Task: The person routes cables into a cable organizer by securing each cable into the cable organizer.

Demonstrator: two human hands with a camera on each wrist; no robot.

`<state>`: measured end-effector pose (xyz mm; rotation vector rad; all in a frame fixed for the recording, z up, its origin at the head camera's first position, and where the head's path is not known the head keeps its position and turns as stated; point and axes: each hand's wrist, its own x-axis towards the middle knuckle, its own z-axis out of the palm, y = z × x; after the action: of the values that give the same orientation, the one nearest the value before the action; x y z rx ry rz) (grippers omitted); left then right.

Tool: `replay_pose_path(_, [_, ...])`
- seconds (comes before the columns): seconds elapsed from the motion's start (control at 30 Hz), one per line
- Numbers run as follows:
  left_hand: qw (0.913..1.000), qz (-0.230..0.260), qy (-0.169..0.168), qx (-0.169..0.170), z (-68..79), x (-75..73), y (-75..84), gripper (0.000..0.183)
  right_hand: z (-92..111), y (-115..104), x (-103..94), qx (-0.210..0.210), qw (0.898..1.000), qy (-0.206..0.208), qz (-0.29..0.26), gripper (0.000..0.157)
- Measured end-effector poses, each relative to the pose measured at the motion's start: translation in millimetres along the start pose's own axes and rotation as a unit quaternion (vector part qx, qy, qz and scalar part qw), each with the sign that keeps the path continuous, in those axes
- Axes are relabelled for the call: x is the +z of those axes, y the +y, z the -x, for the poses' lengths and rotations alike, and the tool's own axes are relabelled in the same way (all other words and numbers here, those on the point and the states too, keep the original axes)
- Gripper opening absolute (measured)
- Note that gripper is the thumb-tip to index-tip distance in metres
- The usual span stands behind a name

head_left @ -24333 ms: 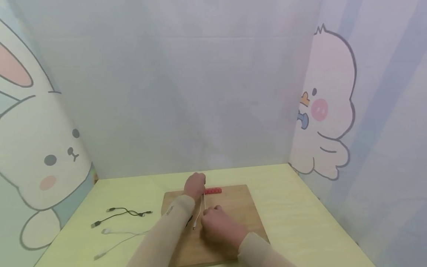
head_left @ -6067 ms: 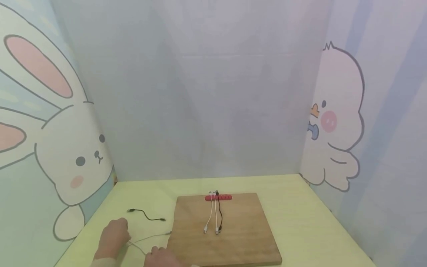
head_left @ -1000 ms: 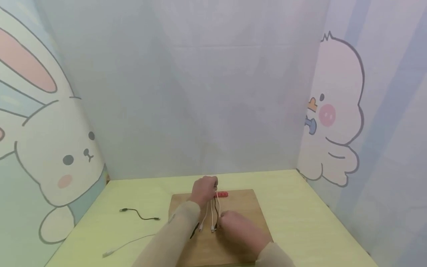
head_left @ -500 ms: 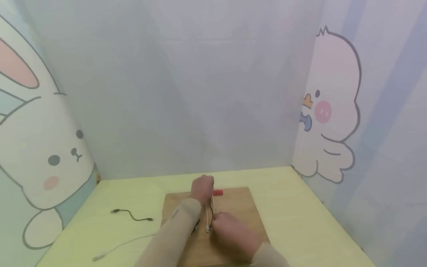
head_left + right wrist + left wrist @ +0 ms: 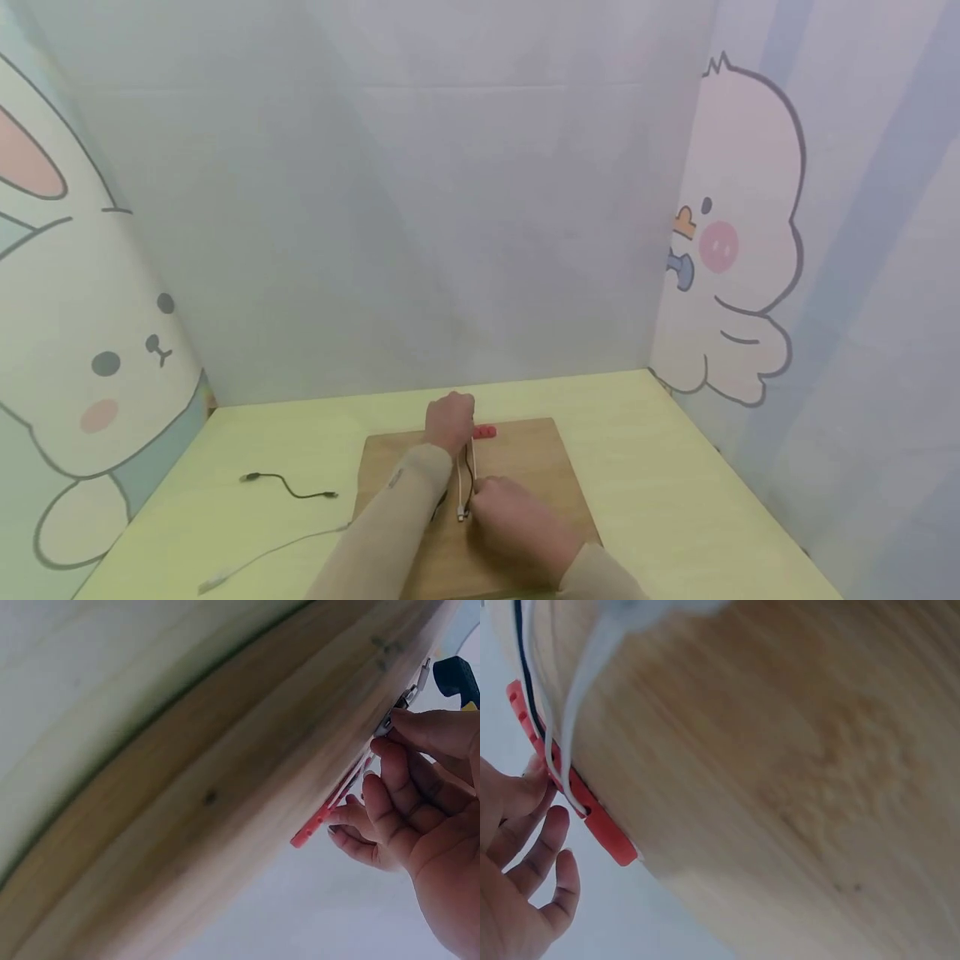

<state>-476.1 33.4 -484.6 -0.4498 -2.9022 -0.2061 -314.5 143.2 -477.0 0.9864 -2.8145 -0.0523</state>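
At the wooden board's (image 5: 536, 475) far edge, my left hand (image 5: 450, 421) pinches the upper end of a white charging cable (image 5: 474, 458) beside a red cable holder (image 5: 486, 432). In the left wrist view the slotted red holder (image 5: 609, 834) has white and dark cables lying in it, and thumb and index finger meet at its outer side. My right hand (image 5: 517, 521) pinches the same cable's lower end, with a small connector (image 5: 384, 724) between thumb and fingertip in the right wrist view. Left of it on the board lie another white cable (image 5: 460, 483) and a black one (image 5: 470, 467).
Left of the board, a short black USB cable (image 5: 288, 487) and a white USB cable (image 5: 270, 552) lie on the pale yellow table (image 5: 675, 500). My left sleeve (image 5: 397, 508) covers part of the board. Cartoon-printed curtains (image 5: 420, 250) surround the table.
About six seconds ago both hands held a white cable left of the board; now one is stretched over the board between them. In the last second the hands barely moved; the head view shifted.
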Motion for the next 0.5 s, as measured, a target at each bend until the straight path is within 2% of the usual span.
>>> replay_pose_path(0.3, [0.9995, -0.03, 0.01, -0.001, -1.7, 0.8, -1.9, 0.007, 0.5, -1.8, -3.3, 0.008, 1.0, -0.004, -0.007, 0.009])
replay_pose_path(0.5, [0.9991, -0.032, 0.025, 0.015, 3.2, 5.0, -5.5, 0.008, 1.1, -4.2, -4.5, 0.011, 1.0, -0.014, -0.004, 0.01])
